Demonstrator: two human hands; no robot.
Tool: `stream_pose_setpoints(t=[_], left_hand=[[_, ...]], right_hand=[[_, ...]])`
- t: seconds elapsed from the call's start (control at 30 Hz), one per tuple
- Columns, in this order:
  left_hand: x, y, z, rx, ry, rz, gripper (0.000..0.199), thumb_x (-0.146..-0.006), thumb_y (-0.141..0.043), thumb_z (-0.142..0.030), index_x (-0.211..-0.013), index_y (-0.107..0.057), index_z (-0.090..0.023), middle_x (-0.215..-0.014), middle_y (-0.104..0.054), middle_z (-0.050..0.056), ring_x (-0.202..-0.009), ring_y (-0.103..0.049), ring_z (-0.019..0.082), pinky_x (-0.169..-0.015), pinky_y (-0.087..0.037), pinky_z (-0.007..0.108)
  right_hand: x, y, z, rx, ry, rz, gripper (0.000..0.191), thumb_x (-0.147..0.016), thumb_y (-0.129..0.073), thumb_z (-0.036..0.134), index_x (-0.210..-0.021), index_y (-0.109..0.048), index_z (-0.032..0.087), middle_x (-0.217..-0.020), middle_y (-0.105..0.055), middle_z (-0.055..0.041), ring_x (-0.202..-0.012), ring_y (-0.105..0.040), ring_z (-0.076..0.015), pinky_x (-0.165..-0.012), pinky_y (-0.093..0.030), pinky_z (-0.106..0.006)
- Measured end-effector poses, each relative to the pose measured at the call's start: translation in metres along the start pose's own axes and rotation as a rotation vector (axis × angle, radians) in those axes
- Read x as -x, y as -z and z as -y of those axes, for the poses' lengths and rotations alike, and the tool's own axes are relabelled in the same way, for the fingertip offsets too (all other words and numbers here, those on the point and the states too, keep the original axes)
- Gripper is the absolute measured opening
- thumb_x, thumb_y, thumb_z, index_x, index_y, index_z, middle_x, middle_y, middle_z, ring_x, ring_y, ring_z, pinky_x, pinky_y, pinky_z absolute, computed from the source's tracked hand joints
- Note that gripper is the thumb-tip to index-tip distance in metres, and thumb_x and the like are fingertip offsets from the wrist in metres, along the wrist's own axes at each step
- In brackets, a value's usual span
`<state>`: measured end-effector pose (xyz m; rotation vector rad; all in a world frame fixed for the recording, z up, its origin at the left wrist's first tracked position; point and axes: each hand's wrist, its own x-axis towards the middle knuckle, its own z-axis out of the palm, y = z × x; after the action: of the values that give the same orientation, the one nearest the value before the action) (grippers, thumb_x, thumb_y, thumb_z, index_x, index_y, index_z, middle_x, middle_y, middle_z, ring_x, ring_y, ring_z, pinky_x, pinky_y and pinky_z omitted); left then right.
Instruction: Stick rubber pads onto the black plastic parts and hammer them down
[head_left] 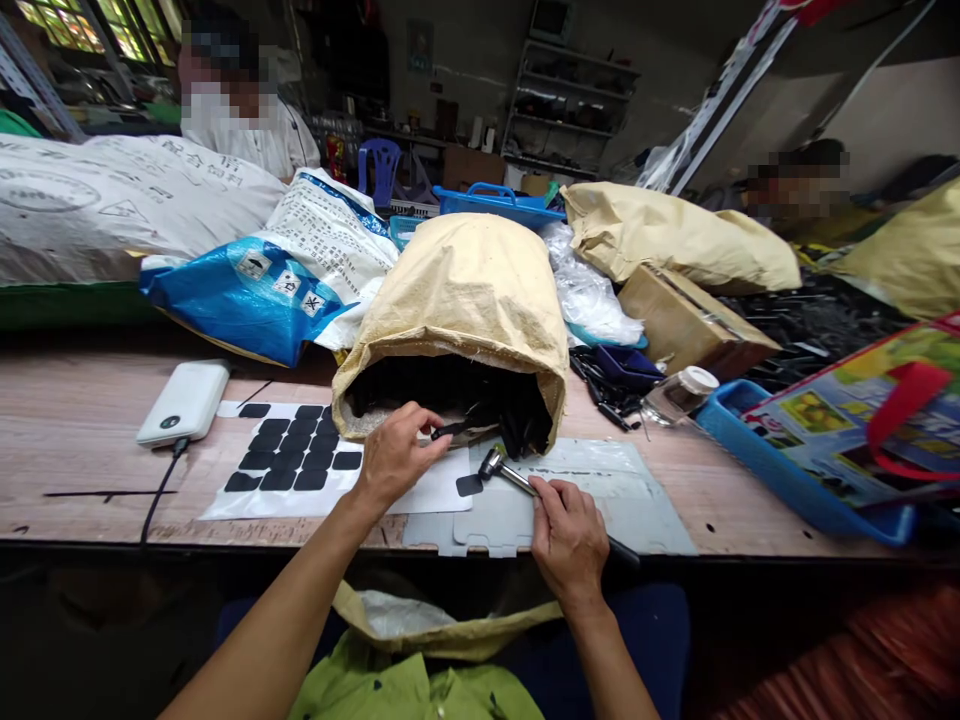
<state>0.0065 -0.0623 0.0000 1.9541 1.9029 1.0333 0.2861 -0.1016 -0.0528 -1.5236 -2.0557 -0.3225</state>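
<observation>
At the mouth of an open tan sack [472, 280], my left hand [400, 450] pinches a small black piece [448, 430]. Dark pieces fill the sack's opening. My right hand [570, 535] is wrapped round the handle of a small hammer [517, 478], whose metal head is just in front of the sack. Beside the hammer head lies a single black rounded square [469, 486]. A white sheet [337, 505] bearing rows of black squares [289, 455] lies left of my left hand. Under the hammer is a grey flat mat [637, 500].
A white power bank [184, 403] with a cable sits left. Blue-white sacks [300, 260] stand behind it. On the right are a glass jar [681, 396], a blue tray [795, 470] and a wooden box [690, 320]. A person [247, 120] is at the back left, another at the right.
</observation>
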Motion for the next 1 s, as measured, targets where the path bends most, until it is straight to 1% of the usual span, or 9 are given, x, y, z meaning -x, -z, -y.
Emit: stream_pose_setpoints(t=[0.07,0.13,0.2,0.27,0.5,0.77,1.0], left_hand=[[0.019,0.004,0.003,0.049,-0.005,0.037,0.010,-0.086,-0.071,-0.032,-0.092,-0.069,-0.024,-0.092,-0.068,-0.001,-0.086,-0.063,0.016,-0.073,-0.044,0.026],[0.035,0.004,0.008,0.054,0.010,0.094,0.009,-0.084,-0.071,-0.028,-0.092,-0.069,-0.024,-0.091,-0.069,-0.001,-0.091,-0.064,0.018,-0.076,-0.045,0.027],[0.045,0.003,0.013,0.050,0.018,0.145,0.010,-0.083,-0.070,-0.025,-0.093,-0.070,-0.024,-0.091,-0.068,-0.001,-0.090,-0.063,0.018,-0.078,-0.046,0.028],[0.050,0.001,0.015,0.065,0.007,0.171,0.013,-0.082,-0.070,-0.022,-0.095,-0.071,-0.024,-0.091,-0.067,-0.001,-0.089,-0.064,0.018,-0.079,-0.047,0.028],[0.050,0.000,0.015,0.096,-0.003,0.169,0.019,-0.079,-0.068,-0.018,-0.096,-0.073,-0.024,-0.089,-0.066,0.000,-0.087,-0.063,0.017,-0.080,-0.048,0.029],[0.052,-0.004,0.017,0.080,-0.031,0.124,0.018,-0.079,-0.066,-0.019,-0.096,-0.072,-0.023,-0.087,-0.066,0.000,-0.086,-0.063,0.018,-0.080,-0.048,0.030],[0.052,-0.004,0.017,0.058,-0.038,0.138,0.019,-0.079,-0.067,-0.020,-0.097,-0.072,-0.023,-0.087,-0.065,0.001,-0.085,-0.062,0.018,-0.080,-0.048,0.031]], right_hand=[[0.000,0.000,0.000,0.002,-0.005,0.007,0.030,-0.098,-0.052,0.021,-0.123,-0.069,0.026,-0.106,-0.066,-0.0053,-0.092,-0.055,-0.0208,-0.080,-0.040,-0.034],[0.000,0.000,0.000,0.003,-0.011,0.017,0.030,-0.099,-0.051,0.022,-0.123,-0.069,0.026,-0.107,-0.066,-0.0049,-0.093,-0.055,-0.0209,-0.080,-0.039,-0.034],[0.000,0.000,0.000,0.004,-0.013,0.022,0.030,-0.099,-0.051,0.022,-0.123,-0.068,0.026,-0.107,-0.066,-0.0049,-0.093,-0.054,-0.0210,-0.079,-0.038,-0.034],[0.001,0.000,0.000,0.005,-0.011,0.023,0.031,-0.099,-0.051,0.022,-0.123,-0.068,0.026,-0.106,-0.066,-0.0052,-0.092,-0.054,-0.0212,-0.079,-0.038,-0.035],[0.000,0.000,0.001,0.008,-0.009,0.016,0.031,-0.097,-0.051,0.022,-0.122,-0.069,0.026,-0.105,-0.066,-0.0060,-0.091,-0.054,-0.0216,-0.078,-0.038,-0.035],[0.000,0.001,0.001,-0.012,-0.020,0.023,0.031,-0.096,-0.052,0.020,-0.121,-0.070,0.026,-0.105,-0.066,-0.0058,-0.091,-0.054,-0.0210,-0.079,-0.040,-0.035],[0.000,0.000,0.001,0.000,-0.025,0.022,0.030,-0.097,-0.053,0.021,-0.122,-0.070,0.026,-0.106,-0.066,-0.0051,-0.093,-0.054,-0.0213,-0.079,-0.040,-0.034]])
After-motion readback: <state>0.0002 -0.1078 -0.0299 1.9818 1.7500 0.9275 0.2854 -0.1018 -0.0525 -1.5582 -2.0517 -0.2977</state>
